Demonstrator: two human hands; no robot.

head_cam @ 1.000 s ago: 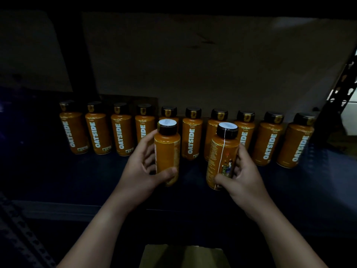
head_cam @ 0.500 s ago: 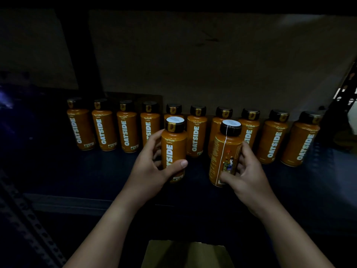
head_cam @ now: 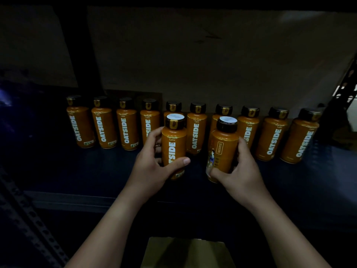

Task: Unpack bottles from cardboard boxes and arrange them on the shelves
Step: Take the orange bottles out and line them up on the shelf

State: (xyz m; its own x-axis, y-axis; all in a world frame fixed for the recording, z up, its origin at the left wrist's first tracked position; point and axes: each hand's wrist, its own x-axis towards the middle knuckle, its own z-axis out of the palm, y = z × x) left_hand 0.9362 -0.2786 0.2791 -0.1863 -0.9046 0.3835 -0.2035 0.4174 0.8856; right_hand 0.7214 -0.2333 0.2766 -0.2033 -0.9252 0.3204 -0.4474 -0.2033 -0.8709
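Both forearms reach forward: left hand (head_cam: pixel 152 167) grips an upright bottle (head_cam: pixel 173 146), thumb across its label; right hand (head_cam: pixel 242 171) grips a second bottle (head_cam: pixel 222 149) beside it. Beyond them, a bottle row (head_cam: pixel 195 130) lines the shelf (head_cam: pixel 77 171).

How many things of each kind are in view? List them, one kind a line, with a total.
Orange bottles in the back row: 10
Orange bottles held, one in the left hand at, one in the right hand at: 2
Cardboard boxes: 1
Total: 13
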